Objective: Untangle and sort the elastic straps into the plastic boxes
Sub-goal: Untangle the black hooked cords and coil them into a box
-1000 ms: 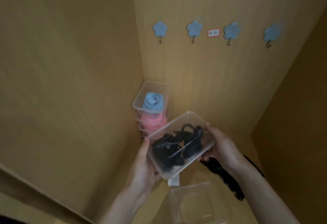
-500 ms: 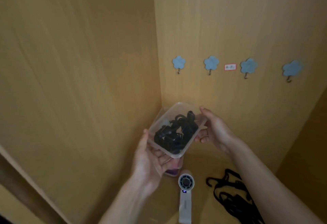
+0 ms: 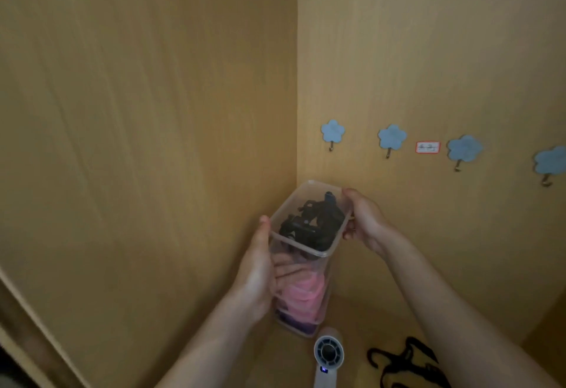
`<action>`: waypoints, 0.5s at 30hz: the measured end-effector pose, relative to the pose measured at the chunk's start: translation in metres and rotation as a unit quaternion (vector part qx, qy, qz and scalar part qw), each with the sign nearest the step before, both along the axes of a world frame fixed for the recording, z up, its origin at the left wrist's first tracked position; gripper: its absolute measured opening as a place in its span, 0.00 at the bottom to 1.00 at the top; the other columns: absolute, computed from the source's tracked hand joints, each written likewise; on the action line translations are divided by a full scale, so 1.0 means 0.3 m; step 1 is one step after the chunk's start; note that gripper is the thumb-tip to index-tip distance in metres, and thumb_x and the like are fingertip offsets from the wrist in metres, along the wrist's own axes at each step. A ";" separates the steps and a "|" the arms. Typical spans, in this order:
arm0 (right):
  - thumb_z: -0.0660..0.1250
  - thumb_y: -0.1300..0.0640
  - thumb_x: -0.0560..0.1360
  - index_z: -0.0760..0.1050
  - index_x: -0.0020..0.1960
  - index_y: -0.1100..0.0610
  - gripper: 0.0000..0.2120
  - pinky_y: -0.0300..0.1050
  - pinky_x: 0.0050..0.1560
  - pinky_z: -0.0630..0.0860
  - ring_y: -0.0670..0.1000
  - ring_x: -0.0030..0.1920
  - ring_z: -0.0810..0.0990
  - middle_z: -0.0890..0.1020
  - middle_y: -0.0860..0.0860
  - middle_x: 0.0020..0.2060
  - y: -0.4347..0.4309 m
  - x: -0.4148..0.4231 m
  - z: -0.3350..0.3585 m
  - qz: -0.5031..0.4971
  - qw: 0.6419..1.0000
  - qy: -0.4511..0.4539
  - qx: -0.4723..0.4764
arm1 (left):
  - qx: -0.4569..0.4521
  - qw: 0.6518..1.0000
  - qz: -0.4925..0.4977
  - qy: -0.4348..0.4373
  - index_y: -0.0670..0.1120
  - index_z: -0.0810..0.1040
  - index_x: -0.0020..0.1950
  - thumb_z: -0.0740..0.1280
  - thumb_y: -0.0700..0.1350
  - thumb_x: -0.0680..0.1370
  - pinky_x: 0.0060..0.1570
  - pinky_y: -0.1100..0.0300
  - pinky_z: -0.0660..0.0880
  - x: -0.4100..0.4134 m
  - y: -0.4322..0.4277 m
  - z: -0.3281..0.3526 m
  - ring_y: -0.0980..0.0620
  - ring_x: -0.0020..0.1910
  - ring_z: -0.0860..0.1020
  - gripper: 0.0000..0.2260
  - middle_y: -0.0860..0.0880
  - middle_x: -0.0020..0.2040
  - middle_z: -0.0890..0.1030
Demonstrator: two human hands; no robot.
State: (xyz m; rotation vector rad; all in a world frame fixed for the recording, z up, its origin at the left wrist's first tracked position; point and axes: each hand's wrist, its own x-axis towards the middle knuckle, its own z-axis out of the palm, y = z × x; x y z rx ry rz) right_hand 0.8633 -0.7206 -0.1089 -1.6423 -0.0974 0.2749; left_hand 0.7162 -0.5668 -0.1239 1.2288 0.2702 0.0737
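A clear plastic box (image 3: 306,249) full of black elastic straps (image 3: 312,222) sits on top of a stack of clear boxes in the corner of the wooden cabinet. My left hand (image 3: 260,271) grips its left side, thumb up along the rim. My right hand (image 3: 363,219) holds its far right rim. Below it a box with pink straps (image 3: 301,295) shows through the plastic, and under that a box with purple straps (image 3: 301,325). A loose tangle of black straps (image 3: 404,363) lies on the shelf floor at the lower right.
A small white handheld fan (image 3: 327,357) lies on the shelf floor just in front of the stack. Several blue flower-shaped hooks (image 3: 333,131) and a small red-edged label (image 3: 428,147) are fixed to the back wall. Wooden walls close in on the left and behind.
Both hands have carried the box of black straps toward the corner and lowered it onto the stack. The blue strap box seen earlier is now covered. The view has tilted upward.
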 end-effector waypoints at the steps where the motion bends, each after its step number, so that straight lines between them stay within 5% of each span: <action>1: 0.53 0.44 0.84 0.78 0.49 0.59 0.22 0.49 0.37 0.72 0.56 0.34 0.76 0.79 0.57 0.35 0.010 0.013 0.004 0.000 1.000 -0.001 -0.006 | 0.033 0.999 0.001 0.003 0.57 0.66 0.63 0.49 0.68 0.80 0.57 0.44 0.80 -0.008 0.005 0.005 0.38 0.50 0.85 0.20 0.36 0.50 0.85; 5: 0.52 0.46 0.85 0.76 0.48 0.57 0.21 0.43 0.30 0.68 0.51 0.25 0.75 0.79 0.51 0.26 0.039 0.062 0.024 0.009 0.999 -0.014 -0.042 | 0.141 0.990 0.026 -0.002 0.58 0.73 0.57 0.55 0.68 0.76 0.45 0.46 0.83 -0.054 0.019 -0.017 0.39 0.41 0.85 0.20 0.43 0.46 0.86; 8: 0.53 0.47 0.85 0.76 0.49 0.58 0.20 0.43 0.29 0.70 0.49 0.21 0.76 0.80 0.50 0.23 0.054 0.099 0.023 0.020 0.998 -0.010 -0.061 | 0.158 0.983 0.095 -0.006 0.50 0.73 0.59 0.64 0.51 0.81 0.33 0.54 0.78 -0.071 0.027 -0.061 0.44 0.35 0.82 0.09 0.42 0.47 0.84; 11: 0.55 0.47 0.84 0.78 0.49 0.61 0.20 0.44 0.29 0.73 0.49 0.23 0.78 0.81 0.52 0.25 0.071 0.122 0.006 0.021 0.996 -0.025 -0.087 | 0.189 0.972 0.137 -0.031 0.51 0.73 0.56 0.64 0.35 0.80 0.35 0.55 0.74 -0.086 0.029 -0.102 0.48 0.37 0.78 0.11 0.47 0.48 0.80; 15: 0.56 0.49 0.84 0.77 0.48 0.62 0.19 0.44 0.28 0.74 0.50 0.21 0.76 0.80 0.55 0.29 0.086 0.136 -0.032 -0.004 0.995 -0.029 -0.096 | 0.201 0.970 0.123 -0.052 0.50 0.74 0.54 0.62 0.28 0.76 0.38 0.55 0.73 -0.101 0.022 -0.125 0.47 0.39 0.77 0.17 0.50 0.45 0.80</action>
